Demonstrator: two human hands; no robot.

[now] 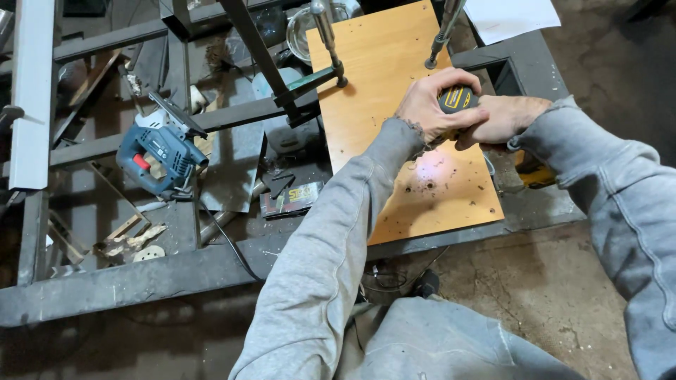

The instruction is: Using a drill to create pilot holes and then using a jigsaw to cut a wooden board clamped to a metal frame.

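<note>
Steel-frame workbench [141,281] in a dusty workshop, seen from above, with an orange-brown wooden board [373,77] lying flat across its right end and pitted with small holes. Both hands, in grey sleeves, closed together over a black-and-yellow power tool [458,98] above the board's middle: left hand [431,105] wrapped tight over the tool's rounded top, right hand [503,118] clamped just beside it on the right, fingers curled shut around the body. Tool standing over the board, its working end hidden beneath the hands (a bright spot of light [429,172] on the wood just below them). Step in hand, by the look of it: bearing down on the board with the tool. Any further move likely to call for a steady two-handed hold and the tool kept square to the wood.

By count: two hands, one held tool, one board, two metal clamp bars [327,42] standing on the board's far edge, one blue jigsaw [158,155] well apart on the left, one small flat box [292,199] near the board's left edge, one white sheet [510,17] at the far right corner
</note>
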